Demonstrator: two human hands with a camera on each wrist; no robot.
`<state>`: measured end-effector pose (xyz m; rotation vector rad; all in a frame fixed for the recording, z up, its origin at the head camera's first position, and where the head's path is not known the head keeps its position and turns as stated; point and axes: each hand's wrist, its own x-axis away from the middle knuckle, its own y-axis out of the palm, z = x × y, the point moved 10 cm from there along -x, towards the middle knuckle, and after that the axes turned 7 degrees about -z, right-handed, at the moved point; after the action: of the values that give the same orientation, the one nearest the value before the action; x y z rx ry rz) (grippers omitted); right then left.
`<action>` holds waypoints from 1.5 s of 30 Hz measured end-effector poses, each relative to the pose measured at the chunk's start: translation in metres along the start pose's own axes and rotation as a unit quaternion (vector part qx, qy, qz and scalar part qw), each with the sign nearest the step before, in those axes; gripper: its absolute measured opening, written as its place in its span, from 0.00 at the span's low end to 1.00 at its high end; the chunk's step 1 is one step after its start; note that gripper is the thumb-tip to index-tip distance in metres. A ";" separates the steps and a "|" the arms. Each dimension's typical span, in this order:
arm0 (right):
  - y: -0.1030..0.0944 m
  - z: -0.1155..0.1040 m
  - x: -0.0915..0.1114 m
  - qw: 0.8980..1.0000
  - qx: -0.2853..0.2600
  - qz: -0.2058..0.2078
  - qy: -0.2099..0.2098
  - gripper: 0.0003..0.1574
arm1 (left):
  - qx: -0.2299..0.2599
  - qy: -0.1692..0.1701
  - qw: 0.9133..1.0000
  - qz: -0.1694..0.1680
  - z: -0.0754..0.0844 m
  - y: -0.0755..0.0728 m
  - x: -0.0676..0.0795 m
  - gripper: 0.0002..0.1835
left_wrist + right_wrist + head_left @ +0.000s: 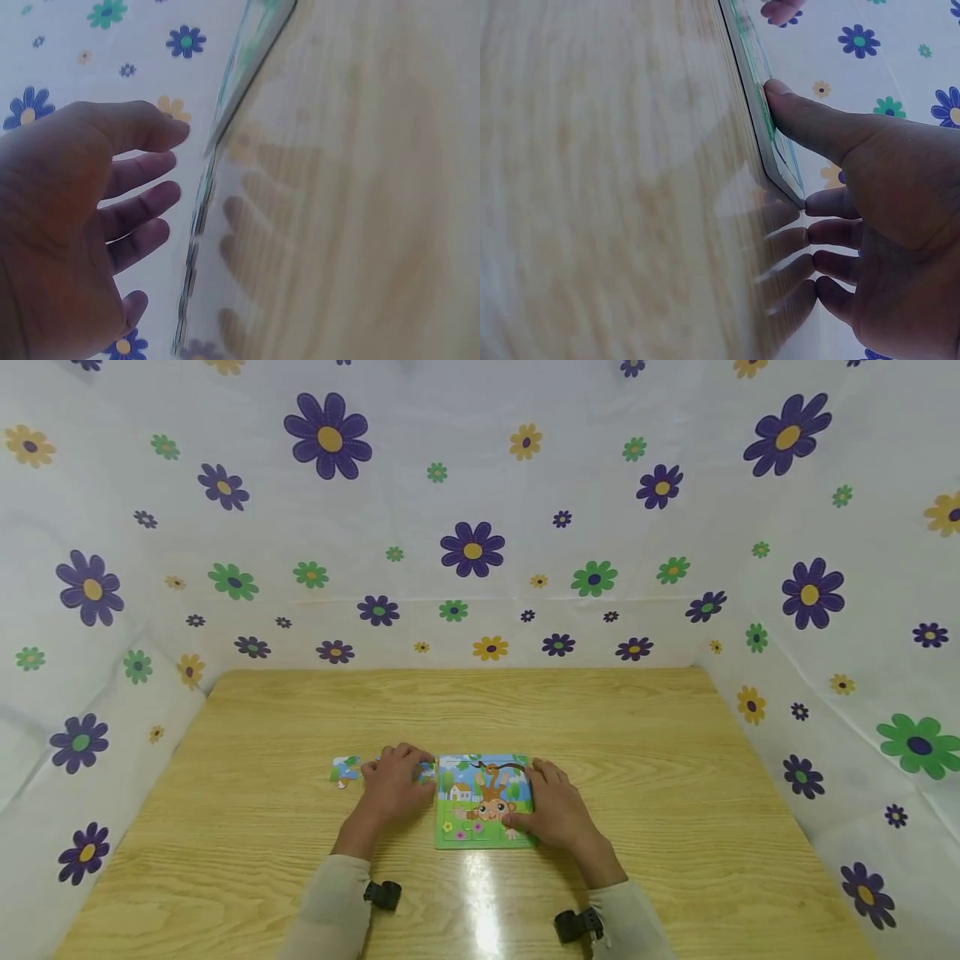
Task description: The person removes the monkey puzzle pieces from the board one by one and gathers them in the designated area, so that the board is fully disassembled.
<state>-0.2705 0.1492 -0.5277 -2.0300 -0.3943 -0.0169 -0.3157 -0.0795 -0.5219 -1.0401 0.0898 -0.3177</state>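
Observation:
A square jigsaw puzzle board [465, 839] with a hanging monkey, a small house and flowers lies flat on the table. My right hand [557, 806] rests at its right side, the thumb [802, 112] on the board's face and the other fingers along the right edge and the tabletop. To the left of the board, my left hand [397, 789] is over loose puzzle pieces [345, 768], partly hiding them. In the left wrist view its loosely bent fingers [146, 199] show nothing between them. Edge-on, the pieces form a thin line beside that hand.
The wooden table [675, 760] is glossy, with a bright reflection in front of the board. A white flowered cloth [480, 485] hangs behind it and along both sides. Dark straps with small cameras [384, 895] sit at both wrists.

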 end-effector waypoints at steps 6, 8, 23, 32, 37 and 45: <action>0.001 -0.002 0.000 1.000 -0.003 -0.001 -0.001 0.53 | -0.035 0.034 0.998 -0.028 0.020 0.013 0.009 0.19; 0.002 -0.002 0.001 1.000 -0.003 -0.001 0.001 0.53 | -0.051 0.038 0.997 -0.039 0.023 0.017 0.011 0.21; 0.000 -0.011 0.006 1.000 -0.018 0.024 -0.007 0.44 | -0.078 0.038 0.995 -0.046 0.033 0.019 0.019 0.22; 0.006 -0.048 0.015 0.990 0.067 0.054 -0.113 0.23 | -0.058 0.014 0.996 -0.062 0.032 0.022 0.015 0.21; 0.007 -0.051 0.018 0.988 0.081 0.056 -0.117 0.21 | -0.042 0.005 0.997 -0.072 0.030 0.023 0.012 0.22; 0.006 -0.052 0.018 0.989 0.079 0.045 -0.113 0.22 | -0.034 -0.009 0.996 -0.078 0.025 0.025 0.009 0.21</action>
<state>-0.2432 0.1064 -0.5052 -1.8957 -0.4308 0.2939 -0.2966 -0.0499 -0.5305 -1.1196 0.0025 -0.4486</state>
